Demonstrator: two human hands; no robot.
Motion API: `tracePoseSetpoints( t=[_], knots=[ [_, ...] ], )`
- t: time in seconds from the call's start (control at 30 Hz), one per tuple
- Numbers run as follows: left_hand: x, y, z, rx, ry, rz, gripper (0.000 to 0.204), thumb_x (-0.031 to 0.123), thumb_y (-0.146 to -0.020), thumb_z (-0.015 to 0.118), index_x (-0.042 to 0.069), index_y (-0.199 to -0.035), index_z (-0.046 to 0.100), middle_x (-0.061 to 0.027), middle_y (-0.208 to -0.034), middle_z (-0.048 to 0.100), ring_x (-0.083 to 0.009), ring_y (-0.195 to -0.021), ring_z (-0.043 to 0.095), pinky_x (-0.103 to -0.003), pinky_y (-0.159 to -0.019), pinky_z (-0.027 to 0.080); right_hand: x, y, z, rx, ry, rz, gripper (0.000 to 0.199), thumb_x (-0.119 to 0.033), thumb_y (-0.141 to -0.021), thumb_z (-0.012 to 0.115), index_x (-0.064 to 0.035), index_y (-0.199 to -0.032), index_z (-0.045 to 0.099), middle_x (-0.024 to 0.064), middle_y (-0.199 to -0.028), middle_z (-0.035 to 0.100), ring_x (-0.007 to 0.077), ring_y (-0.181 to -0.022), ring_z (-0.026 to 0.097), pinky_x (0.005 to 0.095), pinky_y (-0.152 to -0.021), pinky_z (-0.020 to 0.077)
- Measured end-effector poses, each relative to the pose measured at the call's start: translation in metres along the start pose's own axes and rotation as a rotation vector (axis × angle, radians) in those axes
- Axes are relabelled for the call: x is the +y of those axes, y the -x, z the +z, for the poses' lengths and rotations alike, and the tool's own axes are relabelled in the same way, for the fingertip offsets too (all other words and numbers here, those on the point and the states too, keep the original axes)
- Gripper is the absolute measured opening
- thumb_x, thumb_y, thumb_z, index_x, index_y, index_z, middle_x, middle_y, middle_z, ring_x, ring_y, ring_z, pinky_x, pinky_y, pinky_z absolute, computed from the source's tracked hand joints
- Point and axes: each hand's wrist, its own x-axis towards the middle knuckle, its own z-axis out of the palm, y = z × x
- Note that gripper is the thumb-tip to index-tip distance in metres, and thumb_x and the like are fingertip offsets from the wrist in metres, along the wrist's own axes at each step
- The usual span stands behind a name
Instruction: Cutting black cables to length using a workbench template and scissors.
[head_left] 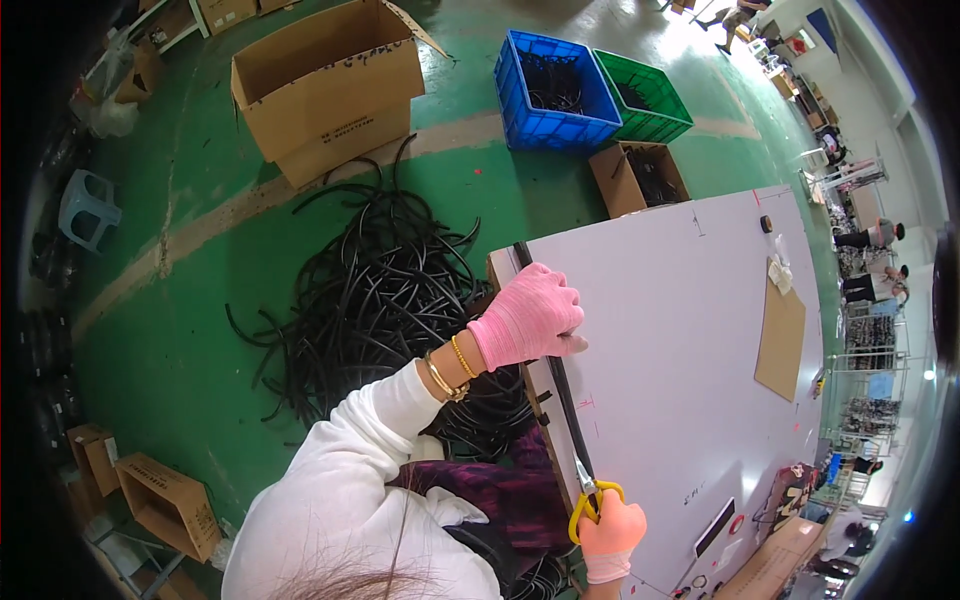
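Note:
Along the near-left edge of a white tabletop lies a black tube. My left hand, in a pink glove, is closed over its upper part; the tube shows above and below the glove. Lower down, my right hand, in a paler orange-pink glove, grips scissors with yellow handles. The scissor blades meet the lower end of the tube; whether they are apart or closed on it, I cannot tell. Beside the table, a big tangled heap of black tubes covers the floor.
Beyond the heap stand a tall open carton, a blue crate, a green crate and a smaller carton, the last three holding black pieces. Brown cardboard and a tape roll lie on the table. A stool stands left.

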Motion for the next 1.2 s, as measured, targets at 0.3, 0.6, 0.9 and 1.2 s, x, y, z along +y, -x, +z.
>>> tracePoseSetpoints(
  t=[0.3,0.6,0.9,1.2],
  knots=[
    [-0.003,0.002,-0.001,-0.009,0.003,0.011,0.038,0.043,-0.081,0.07,0.01,-0.064,0.06,-0.0025,-0.071,0.057,-0.0235,-0.083,0.06,-0.038,-0.083,0.043,-0.001,-0.003,-0.001,0.015,0.005,-0.01,0.022,-0.011,-0.061,0.079,-0.0097,-0.076,0.062,0.0086,-0.058,0.053,0.0332,-0.05,0.047,0.0417,-0.049,0.0368],
    [0.011,-0.005,-0.01,-0.116,0.091,-0.133,0.032,0.032,-0.077,0.077,0.012,-0.099,0.064,-0.0056,-0.112,0.061,-0.0277,-0.112,0.056,-0.043,-0.099,0.041,0.001,0.0,-0.003,0.025,-0.047,0.065,0.021,-0.01,-0.062,0.074,-0.0089,-0.075,0.057,0.0106,-0.06,0.053,0.0352,-0.054,0.051,0.0441,-0.052,0.0401],
    [0.012,-0.007,-0.009,-0.052,-0.097,-0.052,0.045,0.023,-0.082,0.071,0.01,-0.123,0.057,-0.0112,-0.141,0.05,-0.0293,-0.134,0.045,-0.042,-0.11,0.036,0.006,-0.004,-0.005,0.044,-0.125,-0.036,0.024,-0.015,-0.062,0.078,-0.0096,-0.073,0.057,0.0103,-0.059,0.053,0.0342,-0.053,0.051,0.0428,-0.05,0.0408],
    [0.008,-0.007,-0.008,-0.063,-0.022,-0.124,0.052,0.037,-0.083,0.071,0.009,-0.126,0.057,-0.0123,-0.139,0.051,-0.0284,-0.135,0.044,-0.043,-0.112,0.034,0.008,-0.002,0.006,-0.001,0.037,-0.034,0.026,-0.018,-0.063,0.082,-0.0126,-0.074,0.06,0.0072,-0.057,0.052,0.0326,-0.049,0.049,0.0414,-0.049,0.0398]
  ],
)
